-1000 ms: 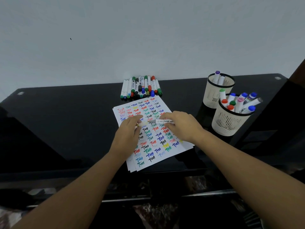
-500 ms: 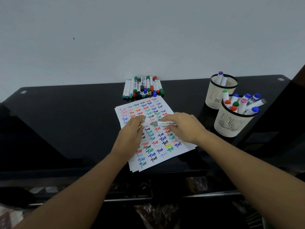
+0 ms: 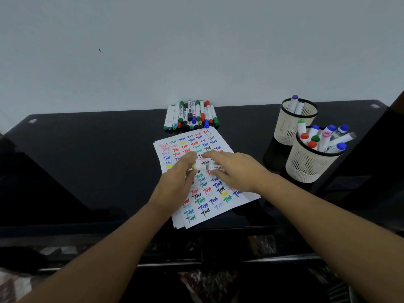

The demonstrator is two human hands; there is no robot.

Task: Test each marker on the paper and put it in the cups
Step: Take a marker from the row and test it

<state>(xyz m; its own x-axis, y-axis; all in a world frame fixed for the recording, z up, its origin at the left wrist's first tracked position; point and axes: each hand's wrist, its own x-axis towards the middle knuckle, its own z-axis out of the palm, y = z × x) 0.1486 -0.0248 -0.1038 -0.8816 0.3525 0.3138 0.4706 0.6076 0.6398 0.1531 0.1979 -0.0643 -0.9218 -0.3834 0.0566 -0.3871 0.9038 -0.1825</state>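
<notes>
A white marker point(image 3: 207, 167) with a grey band lies level just above the paper point(image 3: 205, 204), held between both hands. My left hand point(image 3: 177, 184) pinches its left end, where a bit of yellow shows. My right hand point(image 3: 236, 171) grips the barrel from the right, and the fingers hide most of it. The paper is covered with rows of the word "Test" in many colours. Two cream mesh cups stand at the right: the near cup point(image 3: 306, 169) holds several markers, and the far cup point(image 3: 286, 127) holds two.
A pile of several capped markers point(image 3: 191, 115) lies by the wall behind the paper. The table point(image 3: 87, 160) is black and glossy, and its front edge runs below my forearms. The cups stand close to the table's right edge.
Both hands stay on the marker over the middle of the paper. The grey band and yellow left end have come into sight between the hands.
</notes>
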